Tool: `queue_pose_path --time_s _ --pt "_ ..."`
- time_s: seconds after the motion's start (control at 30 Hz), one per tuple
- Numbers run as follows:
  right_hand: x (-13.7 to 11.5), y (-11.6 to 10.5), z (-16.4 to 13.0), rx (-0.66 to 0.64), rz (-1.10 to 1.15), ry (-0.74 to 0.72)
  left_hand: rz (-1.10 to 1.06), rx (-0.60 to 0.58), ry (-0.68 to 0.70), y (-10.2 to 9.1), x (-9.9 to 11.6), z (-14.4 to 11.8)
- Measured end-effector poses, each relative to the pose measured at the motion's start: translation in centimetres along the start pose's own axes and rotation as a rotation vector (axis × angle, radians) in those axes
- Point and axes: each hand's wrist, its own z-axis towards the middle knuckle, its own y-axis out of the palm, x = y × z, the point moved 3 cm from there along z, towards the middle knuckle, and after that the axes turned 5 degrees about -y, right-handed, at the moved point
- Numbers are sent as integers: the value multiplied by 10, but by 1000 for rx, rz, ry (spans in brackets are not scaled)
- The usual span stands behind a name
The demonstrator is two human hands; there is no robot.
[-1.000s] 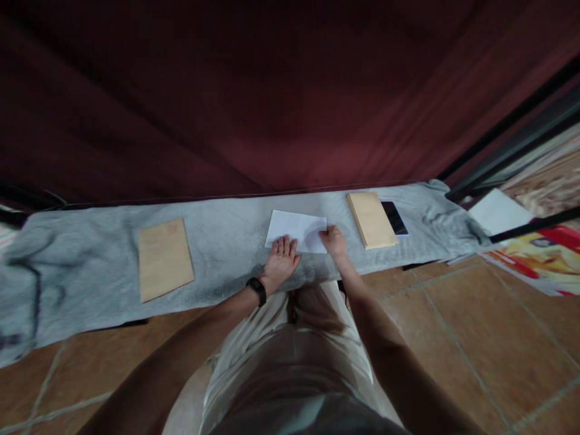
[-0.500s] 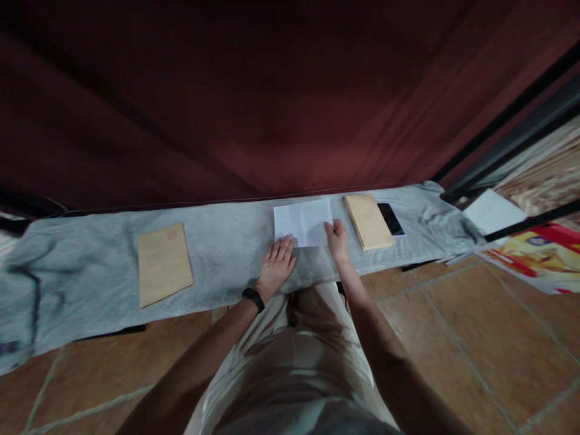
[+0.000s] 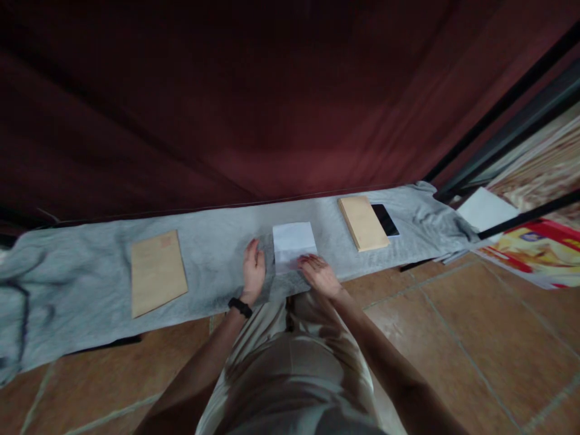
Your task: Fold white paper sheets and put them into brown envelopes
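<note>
a: head view. white paper (image 3: 293, 241) lies flat mid-bench on the grey cloth (image 3: 217, 241), folded small. right hand (image 3: 319, 275) lies flat on its near edge, fingers together, pressing, not pinching. left hand (image 3: 254, 270) rests on the cloth just beside the paper's left edge, fingers straight and closed up, holding nothing.

b: edges?

a: paper's near edge sits close to the bench's front drop; far edge has cloth behind it up to the dark red curtain (image 3: 272, 103). open cloth to the left as far as the brown envelope (image 3: 157, 279), well apart. to the right, a gap, then a tan envelope stack (image 3: 363, 222) with a black phone (image 3: 385, 219) touching its far side (screen dark).

b: surface, room?

a: cloth is rumpled at both ends, smooth in the middle. terracotta tile floor (image 3: 475, 338) below. black frame bars (image 3: 507, 115) at right, a white sheet (image 3: 486, 208) and a coloured print (image 3: 539, 251) beyond them.
</note>
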Motion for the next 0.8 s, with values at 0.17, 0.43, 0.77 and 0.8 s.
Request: queue_pose_path --time_s 0.17,0.43,0.77,0.8 --pt "-1 10 -21 -31 59 -1 84 -303 212 19 30 -1" --pt "3 22 -25 6 53 78 546 -898 571 94 70 8" --pt "5 13 -22 -7 144 139 534 -648 502 96 43 44" --pt "5 13 -21 -7 143 151 529 -627 481 94 40 46"
